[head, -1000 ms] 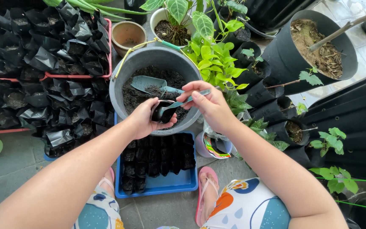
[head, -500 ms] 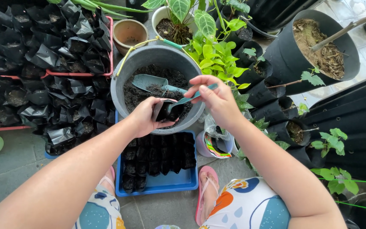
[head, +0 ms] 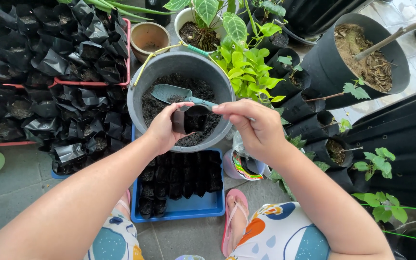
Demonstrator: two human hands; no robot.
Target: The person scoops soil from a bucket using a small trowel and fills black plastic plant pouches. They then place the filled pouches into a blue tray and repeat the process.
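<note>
Single head-worn view: looks steeply down from above, close over both forearms, facing the grey bucket (head: 181, 65) and blue tray (head: 184, 209) on the tiled floor (head: 6, 192).

bucket (head: 138, 91) grey | trowel (head: 170, 92) teal | bags (head: 73, 110) blk | tray (head: 188, 207) blue

Bare arms, no sleeves. White shorts (head: 285, 238) w/ teal, orange & blue blobs (both legs). Pink flip-flop (head: 234, 221) on rt foot.
</note>
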